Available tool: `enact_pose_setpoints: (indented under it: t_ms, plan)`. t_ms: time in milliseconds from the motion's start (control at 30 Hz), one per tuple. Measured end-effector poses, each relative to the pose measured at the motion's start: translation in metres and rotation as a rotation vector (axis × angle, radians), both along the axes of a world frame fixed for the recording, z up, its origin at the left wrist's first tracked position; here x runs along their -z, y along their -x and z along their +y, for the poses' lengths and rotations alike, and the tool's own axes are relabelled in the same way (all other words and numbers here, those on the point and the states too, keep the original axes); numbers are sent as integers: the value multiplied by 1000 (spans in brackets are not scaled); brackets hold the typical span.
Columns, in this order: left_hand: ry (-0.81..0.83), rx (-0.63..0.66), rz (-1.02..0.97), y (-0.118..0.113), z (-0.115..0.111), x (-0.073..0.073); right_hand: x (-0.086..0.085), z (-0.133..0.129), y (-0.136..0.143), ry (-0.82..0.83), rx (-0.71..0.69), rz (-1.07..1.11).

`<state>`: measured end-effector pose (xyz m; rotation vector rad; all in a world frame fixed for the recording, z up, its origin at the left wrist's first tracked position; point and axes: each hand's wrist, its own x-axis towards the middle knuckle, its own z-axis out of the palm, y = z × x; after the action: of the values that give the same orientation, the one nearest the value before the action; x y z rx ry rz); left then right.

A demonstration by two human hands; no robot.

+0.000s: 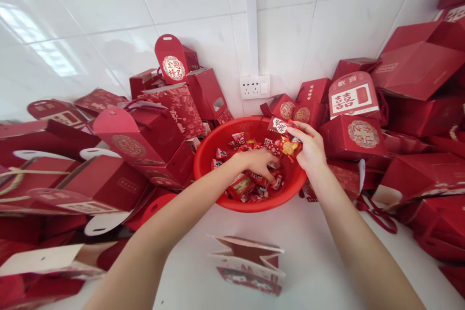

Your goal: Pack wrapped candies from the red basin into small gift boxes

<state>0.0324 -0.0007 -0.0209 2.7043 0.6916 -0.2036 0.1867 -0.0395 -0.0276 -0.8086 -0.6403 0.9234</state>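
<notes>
A round red plastic basket (204,174) with a perforated wall holds many small wrapped sweets (222,154). My left hand (259,162) is down among them, its fingers spread and bent over the wrappers; nothing shows clearly gripped in it. Above the basket's right side, my right hand (308,147) is closed on several wrapped snack packets (288,147), red and yellow, one with a white label and dark lettering. Nearer to me, between my forearms, a paper gift box (250,271) stands with its top open, red and white with a printed front.
Red gift boxes (156,135) are piled on the left, some with white-lined flaps or rope handles. More red boxes (354,138) are stacked on the right. A white tiled wall behind carries a socket panel (254,87) and a vertical cable cover. The table (196,256) is white.
</notes>
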Motion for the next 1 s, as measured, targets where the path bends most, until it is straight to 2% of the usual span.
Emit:
enact_pose_setpoints:
  t_ms: [133, 200, 333, 667, 767, 867, 933, 1000]
  plan:
    - [-128, -284, 179, 13, 8, -18, -3, -2, 2, 21, -3, 30]
    - [-187, -370, 225, 17, 8, -23, -4, -3, 2, 22, -10, 17]
    - [-275, -439, 251, 20, 7, -25, -3, -3, 1, 26, -19, 1]
    - [-355, -650, 115, 32, 20, -20, -5, -5, 4, 14, -17, -32]
    - [-322, -677, -49, 34, 24, -16, -7, -7, 5, 17, -17, -25]
    - [-190, -652, -391, 31, 30, -13, -6, -7, 5, 25, -32, -39]
    - [19, -637, -647, 28, 32, -13, -5, -6, 5, 27, -33, -63]
    - [302, -588, -860, 25, 32, -14, -3, -5, 5, 24, -23, -96]
